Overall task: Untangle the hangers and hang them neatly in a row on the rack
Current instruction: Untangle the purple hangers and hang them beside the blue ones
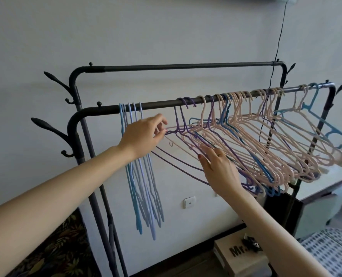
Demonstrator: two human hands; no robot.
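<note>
A black double-rail rack point(158, 103) stands against the wall. Several blue and lilac hangers point(144, 188) hang close together and straight at the front rail's left end. To the right, a tangled mass of pink, purple and blue hangers point(266, 140) hangs askew along the same rail. My left hand point(144, 134) pinches the end of a purple hanger point(178, 128) at the tangle's left edge. My right hand point(218, 166) reaches up from below, its straight fingers touching the lower bars of the purple and pink hangers.
The back rail point(186, 66) is bare, with a black cable point(279, 41) hanging down the wall past its right end. Coat hooks point(54, 80) stick out from the left posts. A white cabinet point(322, 188) stands at the right and a cardboard box point(240, 254) lies on the floor.
</note>
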